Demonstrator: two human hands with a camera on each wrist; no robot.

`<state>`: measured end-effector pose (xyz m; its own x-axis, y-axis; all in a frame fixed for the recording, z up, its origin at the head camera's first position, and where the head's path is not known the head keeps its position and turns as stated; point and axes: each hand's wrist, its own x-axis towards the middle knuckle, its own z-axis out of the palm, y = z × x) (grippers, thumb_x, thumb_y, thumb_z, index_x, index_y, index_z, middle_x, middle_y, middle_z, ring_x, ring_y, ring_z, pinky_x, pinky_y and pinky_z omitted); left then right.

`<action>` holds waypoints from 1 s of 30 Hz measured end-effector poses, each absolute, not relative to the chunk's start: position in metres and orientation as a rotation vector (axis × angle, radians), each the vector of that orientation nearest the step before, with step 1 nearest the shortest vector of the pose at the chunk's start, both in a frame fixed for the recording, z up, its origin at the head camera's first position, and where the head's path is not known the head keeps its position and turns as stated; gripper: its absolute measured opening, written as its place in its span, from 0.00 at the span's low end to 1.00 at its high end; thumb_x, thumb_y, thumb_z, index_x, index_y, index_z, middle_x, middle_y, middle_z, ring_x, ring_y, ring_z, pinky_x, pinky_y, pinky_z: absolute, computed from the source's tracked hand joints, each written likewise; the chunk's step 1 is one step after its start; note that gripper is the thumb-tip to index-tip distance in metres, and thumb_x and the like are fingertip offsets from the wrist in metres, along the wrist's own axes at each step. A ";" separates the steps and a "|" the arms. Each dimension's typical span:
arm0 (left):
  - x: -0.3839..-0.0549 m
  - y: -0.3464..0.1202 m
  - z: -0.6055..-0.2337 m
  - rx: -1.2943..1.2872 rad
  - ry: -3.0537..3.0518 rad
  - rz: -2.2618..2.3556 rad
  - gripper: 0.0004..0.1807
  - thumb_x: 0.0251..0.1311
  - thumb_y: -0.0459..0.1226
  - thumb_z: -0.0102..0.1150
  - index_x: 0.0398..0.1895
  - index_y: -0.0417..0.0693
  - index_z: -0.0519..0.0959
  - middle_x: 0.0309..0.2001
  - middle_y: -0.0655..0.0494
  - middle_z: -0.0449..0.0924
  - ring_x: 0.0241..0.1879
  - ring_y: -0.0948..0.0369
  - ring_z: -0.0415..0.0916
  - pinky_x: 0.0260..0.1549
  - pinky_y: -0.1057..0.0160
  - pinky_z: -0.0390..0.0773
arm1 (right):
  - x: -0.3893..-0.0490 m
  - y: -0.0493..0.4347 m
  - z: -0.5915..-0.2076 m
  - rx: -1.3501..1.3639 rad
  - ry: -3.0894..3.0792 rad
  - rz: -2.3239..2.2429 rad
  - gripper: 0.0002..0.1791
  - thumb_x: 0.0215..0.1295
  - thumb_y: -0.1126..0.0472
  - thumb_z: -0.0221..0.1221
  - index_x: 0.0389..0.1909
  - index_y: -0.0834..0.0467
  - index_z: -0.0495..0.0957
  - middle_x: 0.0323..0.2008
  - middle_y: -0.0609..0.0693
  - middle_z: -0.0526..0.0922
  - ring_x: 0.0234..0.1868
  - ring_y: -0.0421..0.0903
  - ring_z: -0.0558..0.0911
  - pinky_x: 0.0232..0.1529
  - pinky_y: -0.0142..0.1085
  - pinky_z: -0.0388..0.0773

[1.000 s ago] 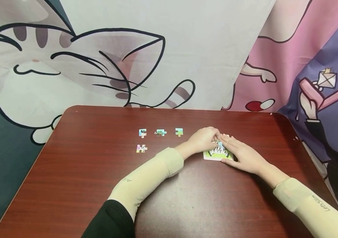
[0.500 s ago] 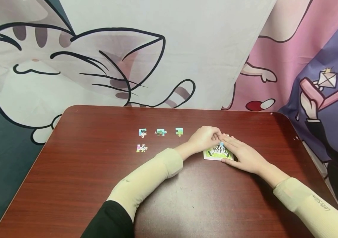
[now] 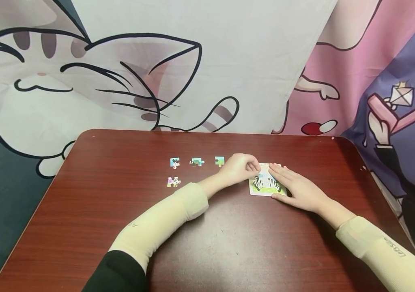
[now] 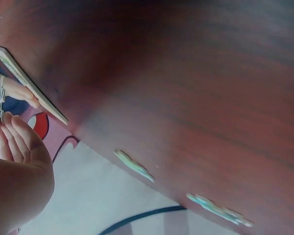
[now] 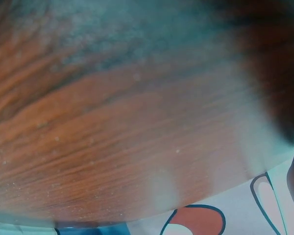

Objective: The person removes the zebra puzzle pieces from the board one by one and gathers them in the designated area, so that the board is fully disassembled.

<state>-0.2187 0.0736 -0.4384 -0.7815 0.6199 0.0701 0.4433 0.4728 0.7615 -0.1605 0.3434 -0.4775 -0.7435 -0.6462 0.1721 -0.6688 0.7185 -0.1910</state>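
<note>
Cream sleeves (image 3: 160,229) lead up to a person's two hands, which we find close together over the right half of a bench (image 3: 236,243). The left hand (image 3: 239,168) is curled, its thumb and fingertips pinching a small, thin puzzle piece (image 4: 1,98); from the left wrist we see that piece edge-on, so we cannot make out its picture. This hand is at the left side of a puzzle board (image 3: 265,189). The right hand (image 3: 298,187) lies with fingers straight and close together, resting along the board's right side, thumb at its near right corner.

The board is a flat, squarish slab with a pale rim, printed with a black-and-white striped zebra over bright green. It lies nearer the bench's far edge than the bottom of our view. To its left we count four loose pieces, thin and printed, with knobs and notches: three in a row parallel to the far edge, coloured blue, green and white, and a pink-and-white fourth (image 3: 173,181) below the leftmost.

The bench is smooth, reddish-brown and wood-grained, with rounded far corners and a soft sheen. Behind it hangs creased cloth (image 3: 251,69) bearing a thick-outlined cartoon cat.
</note>
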 end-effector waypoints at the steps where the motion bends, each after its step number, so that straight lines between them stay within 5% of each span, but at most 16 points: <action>1: -0.219 0.070 -0.438 0.919 2.501 1.203 0.04 0.66 0.33 0.70 0.41 0.44 0.88 0.39 0.51 0.91 0.41 0.61 0.88 0.41 0.77 0.80 | -0.160 0.343 -0.478 1.083 -2.825 0.372 0.45 0.63 0.50 0.73 0.77 0.65 0.68 0.77 0.64 0.71 0.77 0.61 0.71 0.83 0.45 0.59; 30: -0.220 -0.075 -0.431 0.650 2.556 1.235 0.03 0.64 0.31 0.70 0.38 0.41 0.89 0.37 0.48 0.91 0.37 0.59 0.86 0.42 0.66 0.83 | -0.159 0.343 -0.475 1.047 -2.901 0.330 0.47 0.65 0.47 0.72 0.79 0.63 0.65 0.79 0.62 0.68 0.79 0.61 0.69 0.80 0.52 0.63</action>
